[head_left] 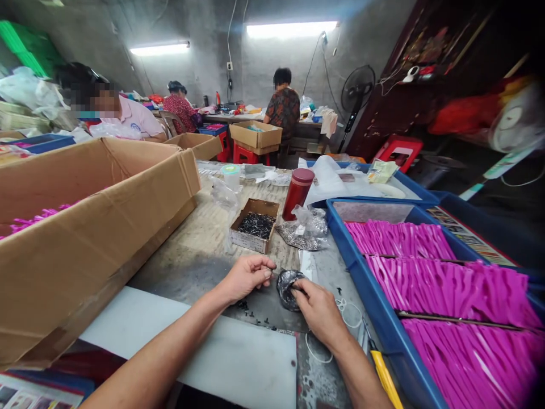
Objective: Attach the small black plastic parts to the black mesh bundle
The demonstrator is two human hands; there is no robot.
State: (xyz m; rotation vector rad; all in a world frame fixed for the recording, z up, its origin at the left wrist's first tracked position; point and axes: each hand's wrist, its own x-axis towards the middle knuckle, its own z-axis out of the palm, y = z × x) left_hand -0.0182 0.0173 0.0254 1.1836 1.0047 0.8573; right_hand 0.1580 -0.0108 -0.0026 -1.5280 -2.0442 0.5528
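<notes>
My left hand (pixel 251 277) is closed in a pinch over the table, with a small dark piece at its fingertips. To its right, my right hand (pixel 317 307) has its fingers in the mouth of a small dark plastic bag (pixel 288 288); whatever they pinch inside is hidden. Small black pieces (pixel 255 318) lie scattered on the dark table surface below my hands. Beyond them stands a small cardboard box (pixel 251 243) filled with black pieces. Beside that box is a clear bag (pixel 304 230) of small metallic parts.
A large cardboard box (pixel 93 227) stands at left. On the right, a blue tray (pixel 353 261) holds magenta plastic pieces. A red flask (pixel 297 194) stands behind the clear bag. A yellow-handled tool (pixel 384 378) lies near the tray. Several people sit farther back.
</notes>
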